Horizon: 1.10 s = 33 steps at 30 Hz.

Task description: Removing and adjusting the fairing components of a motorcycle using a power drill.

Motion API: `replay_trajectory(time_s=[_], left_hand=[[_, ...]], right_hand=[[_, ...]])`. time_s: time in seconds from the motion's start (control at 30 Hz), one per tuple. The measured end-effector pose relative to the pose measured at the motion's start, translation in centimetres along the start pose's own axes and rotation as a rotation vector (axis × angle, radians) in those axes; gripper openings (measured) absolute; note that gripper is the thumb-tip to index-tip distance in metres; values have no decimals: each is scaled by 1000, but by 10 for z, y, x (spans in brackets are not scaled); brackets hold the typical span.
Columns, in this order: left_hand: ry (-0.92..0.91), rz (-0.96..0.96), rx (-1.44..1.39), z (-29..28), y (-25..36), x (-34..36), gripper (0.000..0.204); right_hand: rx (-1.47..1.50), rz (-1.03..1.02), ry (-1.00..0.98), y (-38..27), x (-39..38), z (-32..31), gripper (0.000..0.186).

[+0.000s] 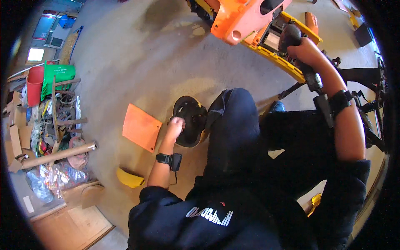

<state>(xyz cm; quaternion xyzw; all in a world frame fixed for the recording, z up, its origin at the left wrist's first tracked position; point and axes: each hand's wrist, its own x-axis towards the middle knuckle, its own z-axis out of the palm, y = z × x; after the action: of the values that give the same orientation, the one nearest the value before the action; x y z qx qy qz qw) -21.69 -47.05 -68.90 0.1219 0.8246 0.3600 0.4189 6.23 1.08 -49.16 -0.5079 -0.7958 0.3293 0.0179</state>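
My left hand (178, 124) is closed, its fingers curled over the left edge of a dark, hollow, rounded shell (189, 135) on the floor by my knee. What those fingers hold, if anything, is hidden. At the upper right, my right hand (302, 51) is wrapped round a dark, rounded thing (290, 36) whose kind I cannot make out. That hand is over the open yellow frame (273, 58) of an orange and yellow machine. The machine's orange body panel (237, 21) rises to the left of my right hand.
Flat on the floor left of the shell lies an orange panel (141, 127), with a curved yellow piece (130, 178) nearer me. Along the left side are a green bin (57, 77), a red bin (35, 85), a cardboard tube (62, 155) and plastic bags (62, 177).
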Motion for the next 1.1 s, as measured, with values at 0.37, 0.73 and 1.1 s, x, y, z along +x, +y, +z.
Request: replay_trajectory(time_s=[0.37,0.73,1.1], left_hand=[[152,235,423,16,-66,-12,33],[-129,326,240,-9,-109,-18,47],[600,287,753,-106,-298,51,52]], right_hand=[[0,70,-28,-11,-3,-6,51],[234,261,312,54,9,-33,24],[38,281,282,24,4,-33,46]])
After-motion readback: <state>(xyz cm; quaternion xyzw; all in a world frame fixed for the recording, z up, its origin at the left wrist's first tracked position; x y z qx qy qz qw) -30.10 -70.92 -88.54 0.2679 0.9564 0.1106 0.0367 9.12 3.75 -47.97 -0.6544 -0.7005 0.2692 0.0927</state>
